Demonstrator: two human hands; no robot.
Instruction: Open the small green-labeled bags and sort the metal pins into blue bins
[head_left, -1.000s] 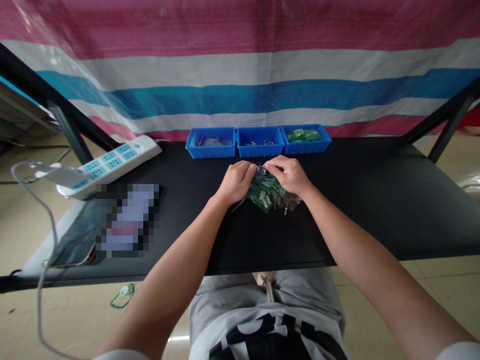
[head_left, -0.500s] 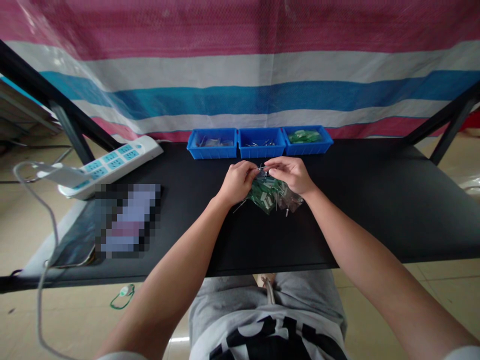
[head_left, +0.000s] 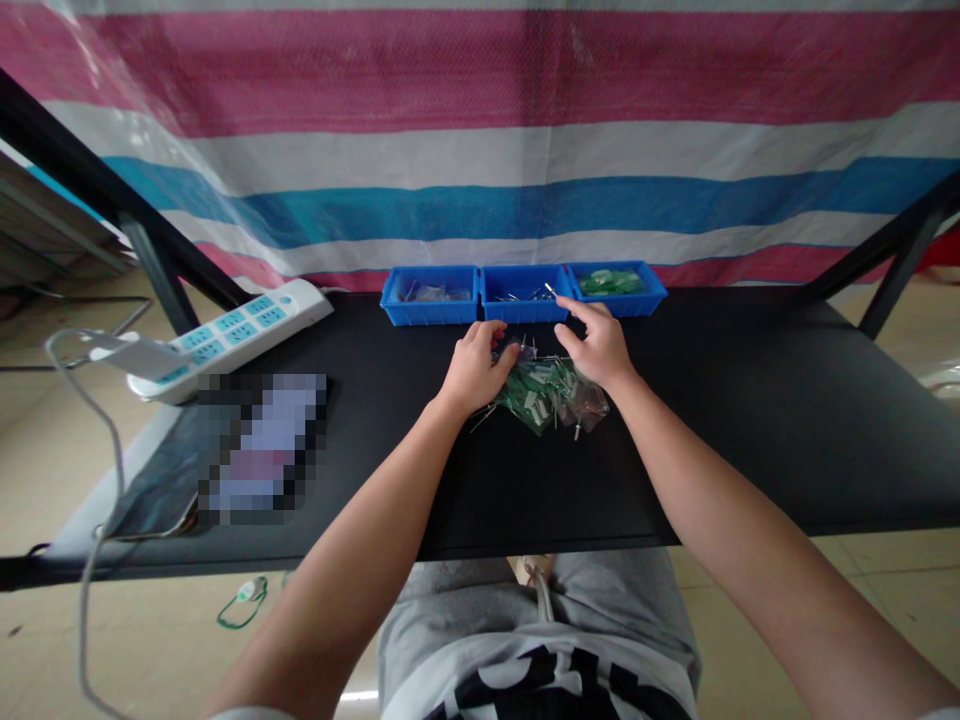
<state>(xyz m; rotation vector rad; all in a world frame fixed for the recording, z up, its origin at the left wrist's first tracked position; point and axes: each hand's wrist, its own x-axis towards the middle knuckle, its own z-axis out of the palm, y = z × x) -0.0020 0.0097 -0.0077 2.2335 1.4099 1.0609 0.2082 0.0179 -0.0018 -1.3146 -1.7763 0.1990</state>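
My right hand (head_left: 598, 342) reaches to the front of the middle blue bin (head_left: 525, 312), thumb and index finger apart. A small silver pin-like piece (head_left: 551, 290), resembling a blind rivet, is at the index fingertip, over the bin. My left hand (head_left: 478, 368) is at the left side of the mixed pile, fingers curled and thumb apart from them; nothing is visible between them. The pile holds green pieces (head_left: 536, 408) with pale parts, clear plastic (head_left: 589, 402) and several thin metal pins (head_left: 481, 418). My hands hide parts of it.
The left blue bin (head_left: 429, 314) holds clear plastic pieces; the right blue bin (head_left: 622, 304) holds green ones. A white power strip (head_left: 247, 335) with a plugged-in charger and cable lies left on the black table (head_left: 750, 420). Near it is a blurred-out flat object (head_left: 266, 445). A striped sheet hangs behind.
My right hand has moved up from the pile toward the middle bin, bringing the silver piece there. My left hand has parted from the right and its thumb has opened. The view has shifted slightly.
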